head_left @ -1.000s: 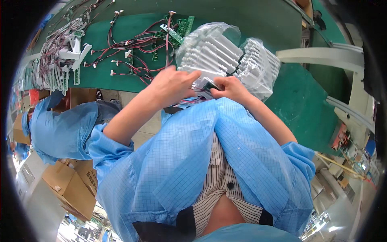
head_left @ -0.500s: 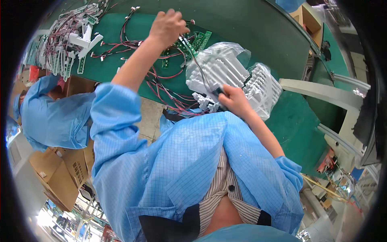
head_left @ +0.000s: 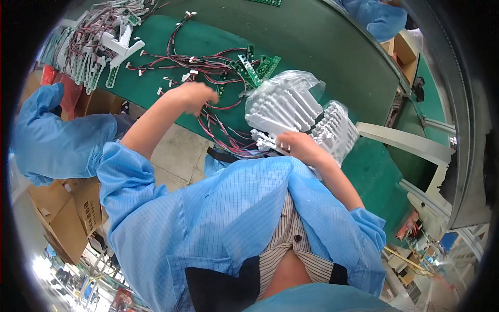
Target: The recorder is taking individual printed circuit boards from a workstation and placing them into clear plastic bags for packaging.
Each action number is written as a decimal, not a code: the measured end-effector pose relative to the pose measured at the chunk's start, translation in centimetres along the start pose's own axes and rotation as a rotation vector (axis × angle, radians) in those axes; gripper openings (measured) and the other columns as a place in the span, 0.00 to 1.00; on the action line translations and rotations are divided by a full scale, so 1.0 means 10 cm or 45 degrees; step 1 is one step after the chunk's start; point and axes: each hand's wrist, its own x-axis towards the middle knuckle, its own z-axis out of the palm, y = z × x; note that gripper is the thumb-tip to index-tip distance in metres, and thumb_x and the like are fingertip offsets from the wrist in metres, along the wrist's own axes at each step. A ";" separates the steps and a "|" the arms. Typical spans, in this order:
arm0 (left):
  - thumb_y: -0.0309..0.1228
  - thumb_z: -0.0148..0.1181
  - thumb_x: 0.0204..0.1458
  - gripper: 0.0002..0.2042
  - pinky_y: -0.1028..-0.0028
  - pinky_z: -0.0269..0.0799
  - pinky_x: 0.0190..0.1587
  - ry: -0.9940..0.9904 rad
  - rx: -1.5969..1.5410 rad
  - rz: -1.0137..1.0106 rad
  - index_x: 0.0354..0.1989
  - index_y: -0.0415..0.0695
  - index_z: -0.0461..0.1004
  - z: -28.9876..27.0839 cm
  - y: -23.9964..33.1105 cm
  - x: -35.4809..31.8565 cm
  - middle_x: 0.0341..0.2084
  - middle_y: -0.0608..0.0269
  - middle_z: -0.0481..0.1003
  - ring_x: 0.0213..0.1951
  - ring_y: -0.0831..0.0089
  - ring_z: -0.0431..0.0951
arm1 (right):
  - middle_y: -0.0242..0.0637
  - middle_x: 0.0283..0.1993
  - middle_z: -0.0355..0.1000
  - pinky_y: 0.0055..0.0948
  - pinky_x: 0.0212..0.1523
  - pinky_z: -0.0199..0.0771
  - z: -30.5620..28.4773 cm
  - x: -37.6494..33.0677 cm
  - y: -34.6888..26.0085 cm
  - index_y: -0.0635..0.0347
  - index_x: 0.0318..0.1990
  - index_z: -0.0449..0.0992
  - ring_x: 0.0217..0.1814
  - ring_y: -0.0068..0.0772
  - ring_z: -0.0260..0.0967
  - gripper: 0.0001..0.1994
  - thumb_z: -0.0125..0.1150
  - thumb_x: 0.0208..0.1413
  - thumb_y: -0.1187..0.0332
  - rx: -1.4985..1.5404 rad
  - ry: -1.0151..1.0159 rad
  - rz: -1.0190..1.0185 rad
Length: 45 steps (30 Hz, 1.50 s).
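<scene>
My left hand (head_left: pixel 200 98), smeared by motion, hovers over the near edge of the green mat, beside red and black wires (head_left: pixel 210 117); how its fingers stand cannot be made out. Closer to my body, my right hand (head_left: pixel 301 146) has its fingers curled at small white plastic parts (head_left: pixel 264 140) and seems to grip one. Beyond it lie white ribbed plastic parts in a clear bag (head_left: pixel 283 106), with a second bagged stack (head_left: pixel 335 130) to the right. Green circuit boards (head_left: pixel 266 67) lie in a loose pile past the first bag, among wires with white plugs.
A heap of wired boards and white strips (head_left: pixel 96 47) covers the table's far left. At the top edge lies another green board (head_left: pixel 267 2). A co-worker's blue sleeve (head_left: pixel 377 18) shows far right, another person in blue (head_left: pixel 65 135) at left. A pale machine arm (head_left: pixel 405 140) borders the right.
My left hand has come back toward me from the board pile. The dark-ended cable that stretched to my right hand is gone from it; that hand has dropped to the white parts. The view has shifted.
</scene>
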 end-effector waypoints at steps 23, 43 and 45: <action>0.23 0.52 0.47 0.10 0.70 0.69 0.33 1.386 -0.524 0.166 0.39 0.48 0.67 -0.42 -0.45 1.14 0.25 0.61 0.71 0.31 0.65 0.74 | 0.39 0.29 0.68 0.30 0.34 0.66 -0.38 0.29 1.00 0.60 0.38 0.67 0.31 0.31 0.66 0.23 0.67 0.37 0.57 0.164 0.594 0.358; 0.21 0.59 0.44 0.06 0.82 0.69 0.30 0.927 -1.587 0.627 0.31 0.37 0.69 -0.18 1.59 0.74 0.24 0.64 0.72 0.25 0.84 0.72 | 0.31 0.31 0.70 0.15 0.27 0.69 -0.16 -0.55 0.39 0.59 0.48 0.67 0.31 0.19 0.70 0.21 0.54 0.50 0.56 1.955 0.529 0.175; 0.22 0.58 0.46 0.06 0.82 0.69 0.28 1.028 -1.829 0.540 0.30 0.38 0.67 -0.15 1.54 0.75 0.23 0.64 0.70 0.25 0.84 0.71 | 0.34 0.31 0.70 0.18 0.26 0.69 -0.15 -0.59 0.36 0.63 0.47 0.66 0.29 0.21 0.69 0.21 0.58 0.45 0.62 1.711 0.487 -0.065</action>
